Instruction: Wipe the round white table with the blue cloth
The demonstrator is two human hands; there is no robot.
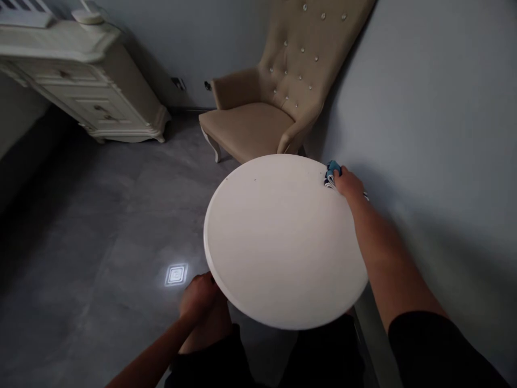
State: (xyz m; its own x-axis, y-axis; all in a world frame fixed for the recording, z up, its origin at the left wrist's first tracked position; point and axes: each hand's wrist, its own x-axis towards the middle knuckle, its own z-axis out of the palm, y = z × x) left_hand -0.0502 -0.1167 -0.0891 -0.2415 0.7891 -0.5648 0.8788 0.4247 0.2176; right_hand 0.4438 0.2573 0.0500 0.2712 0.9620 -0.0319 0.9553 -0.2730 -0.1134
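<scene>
A round white table fills the middle of the view, with a few tiny dark specks near its far edge. At the far right of the tabletop, my right hand is closed on a folded cloth in blue, dark and white, pressed to the surface by the rim. My left hand is at the near left rim, beside my knee. Its fingers are curled and partly hidden by the table edge, so what they hold, if anything, does not show.
A tan tufted armchair stands right behind the table. The grey wall runs close along the right. An ornate white cabinet is at the back left. Light reflects off the grey floor.
</scene>
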